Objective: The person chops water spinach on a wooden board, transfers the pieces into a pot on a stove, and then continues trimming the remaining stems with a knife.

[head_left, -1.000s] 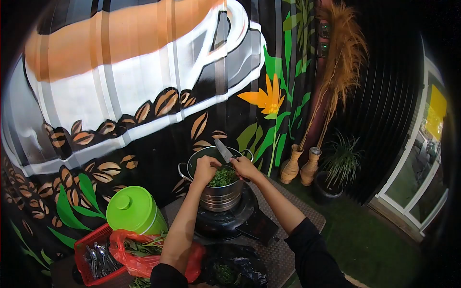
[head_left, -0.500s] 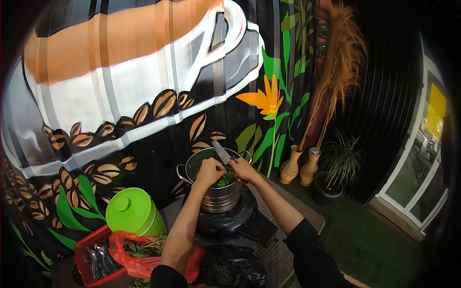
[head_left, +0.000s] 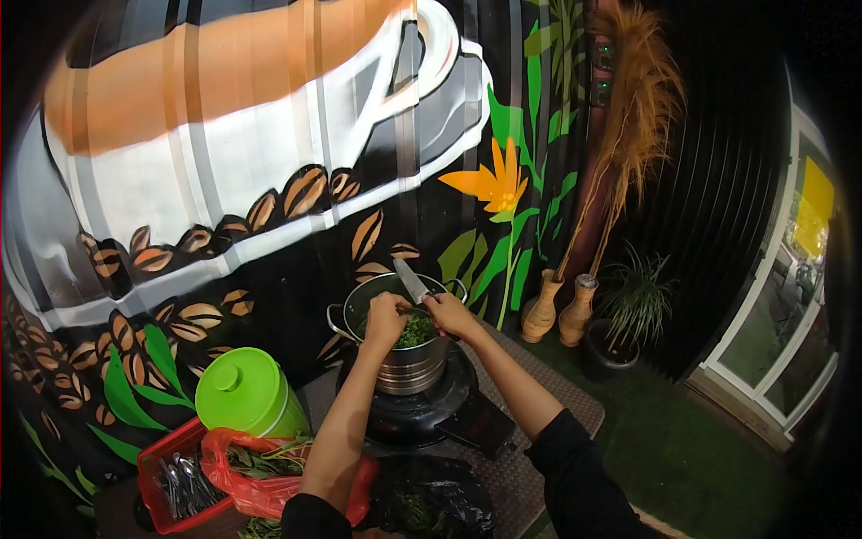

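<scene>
A steel pot stands on a black stove, with chopped green leaves inside. Over the pot's right side, my right hand grips a knife, its blade pointing up and away toward the wall. My left hand is over the left part of the pot, its fingers pinched together close to the knife hand. Whatever lies between those fingers is too small to make out.
Left of the stove are a green lidded container, a red basket of cutlery and a red plastic bag with leafy stems. A black bag lies in front. Two vases and a potted plant stand right.
My left hand has shifted slightly down, its fingers closer to my right hand. The knife stays in my right hand, and the view has shifted a little.
</scene>
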